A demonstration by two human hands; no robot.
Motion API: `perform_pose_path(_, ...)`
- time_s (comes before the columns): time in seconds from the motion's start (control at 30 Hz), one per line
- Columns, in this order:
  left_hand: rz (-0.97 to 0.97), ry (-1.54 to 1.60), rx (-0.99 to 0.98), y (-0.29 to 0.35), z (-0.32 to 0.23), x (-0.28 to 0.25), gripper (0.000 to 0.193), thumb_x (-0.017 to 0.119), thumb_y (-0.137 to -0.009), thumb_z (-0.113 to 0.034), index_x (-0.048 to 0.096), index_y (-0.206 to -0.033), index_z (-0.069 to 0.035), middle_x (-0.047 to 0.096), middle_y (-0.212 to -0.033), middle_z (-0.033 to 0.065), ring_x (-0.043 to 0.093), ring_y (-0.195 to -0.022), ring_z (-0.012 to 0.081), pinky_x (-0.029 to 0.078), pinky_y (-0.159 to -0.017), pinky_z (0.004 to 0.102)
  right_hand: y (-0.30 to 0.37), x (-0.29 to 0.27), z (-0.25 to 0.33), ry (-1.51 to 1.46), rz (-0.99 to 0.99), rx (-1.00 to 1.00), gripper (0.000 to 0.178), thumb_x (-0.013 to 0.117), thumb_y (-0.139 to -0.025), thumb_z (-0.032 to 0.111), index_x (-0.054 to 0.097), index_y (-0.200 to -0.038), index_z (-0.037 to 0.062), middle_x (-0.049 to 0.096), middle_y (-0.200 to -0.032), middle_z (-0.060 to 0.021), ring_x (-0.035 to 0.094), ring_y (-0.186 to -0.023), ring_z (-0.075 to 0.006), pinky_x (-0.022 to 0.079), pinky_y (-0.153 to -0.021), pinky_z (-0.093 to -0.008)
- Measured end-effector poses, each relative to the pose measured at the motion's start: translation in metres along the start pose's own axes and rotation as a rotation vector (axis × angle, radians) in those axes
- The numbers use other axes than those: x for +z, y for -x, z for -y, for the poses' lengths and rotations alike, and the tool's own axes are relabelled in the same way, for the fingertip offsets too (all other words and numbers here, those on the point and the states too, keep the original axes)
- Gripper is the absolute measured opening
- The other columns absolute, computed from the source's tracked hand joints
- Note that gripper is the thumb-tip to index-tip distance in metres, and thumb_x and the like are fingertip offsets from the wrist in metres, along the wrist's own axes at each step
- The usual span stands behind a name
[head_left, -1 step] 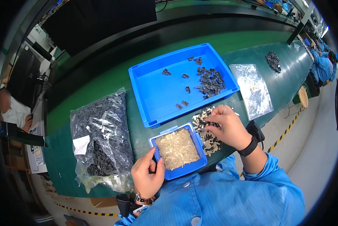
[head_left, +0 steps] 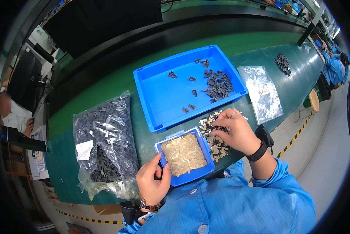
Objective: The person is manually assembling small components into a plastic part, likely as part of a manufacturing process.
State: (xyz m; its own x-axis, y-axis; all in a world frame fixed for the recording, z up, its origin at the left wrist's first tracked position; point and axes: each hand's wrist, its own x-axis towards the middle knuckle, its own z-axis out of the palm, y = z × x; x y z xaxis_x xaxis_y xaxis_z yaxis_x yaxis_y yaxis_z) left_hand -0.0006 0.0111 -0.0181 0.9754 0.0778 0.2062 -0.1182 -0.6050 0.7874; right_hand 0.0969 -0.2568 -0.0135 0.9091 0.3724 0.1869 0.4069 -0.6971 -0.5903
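My left hand (head_left: 153,181) is at the left edge of a small blue bin (head_left: 186,178), thumb and index finger apart at its rim, the other fingers curled. Small cream-coloured pieces (head_left: 184,154) fill much of that bin. Just right of it, my right hand (head_left: 237,130) hangs low over a loose pile of mixed cream and black pieces (head_left: 220,150). Its thumb and index finger are drawn together, and whatever lies between them is too small to make out. The hand covers part of the pile.
Behind the bin stands a large blue tray (head_left: 163,105) with black plastic parts (head_left: 220,85). A clear bag of black parts (head_left: 104,136) lies left, a flat clear bag (head_left: 261,93) right. Another black pile (head_left: 282,64) is farther right. People sit at both sides.
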Motion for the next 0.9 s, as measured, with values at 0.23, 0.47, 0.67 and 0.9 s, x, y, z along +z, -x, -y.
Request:
perform_pose_path(0.23, -0.010, 0.013, 0.026, -0.002, -0.004, 0.000, 0.034, 0.069, -0.078, -0.001, 0.064, -0.111, 0.006, 0.047, -0.058, 0.0026, 0.043, -0.051, 0.0089, 0.037, -0.051, 0.0245, 0.007, 0.009, -0.012, -0.745, -0.095, 0.163, 0.019, 0.074, -0.082, 0.012, 0.070, -0.098, 0.0026, 0.062, -0.095, -0.0054, 0.058, -0.088, -0.0162, 0.044, -0.080, -0.0277)
perform_pose_path(0.47, -0.013, 0.006, 0.028, -0.003, -0.005, 0.000, 0.033, 0.069, -0.078, -0.001, 0.064, -0.110, 0.007, 0.049, -0.061, 0.0037, 0.044, -0.053, 0.0092, 0.038, -0.052, 0.0248, 0.007, 0.007, -0.005, -1.024, -0.132, 0.360, 0.016, 0.064, -0.092, 0.009, 0.067, -0.104, -0.0008, 0.060, -0.101, -0.0022, 0.056, -0.092, -0.0112, 0.044, -0.084, -0.0260)
perform_pose_path(0.67, 0.064, 0.064, 0.137, -0.013, -0.016, -0.003, 0.021, 0.069, -0.079, 0.001, 0.068, -0.100, 0.003, 0.060, -0.070, 0.0088, 0.059, -0.062, 0.0179, 0.045, -0.058, 0.0271, 0.004, 0.007, 0.026, -0.753, -0.024, -0.005, 0.023, 0.074, -0.078, 0.005, 0.067, -0.099, 0.0003, 0.062, -0.097, -0.0083, 0.059, -0.088, -0.0187, 0.047, -0.077, -0.0290)
perform_pose_path(0.9, 0.186, 0.380, -0.013, -0.014, -0.026, 0.000, 0.011, 0.066, -0.086, -0.005, 0.068, -0.094, 0.003, 0.065, -0.079, 0.0124, 0.062, -0.068, 0.0231, 0.048, -0.061, 0.0306, -0.005, 0.017, 0.066, -0.499, 0.036, -0.427, 0.030, 0.079, -0.074, 0.018, 0.068, -0.099, 0.0070, 0.062, -0.095, -0.0059, 0.059, -0.084, -0.0252, 0.048, -0.074, -0.0353)
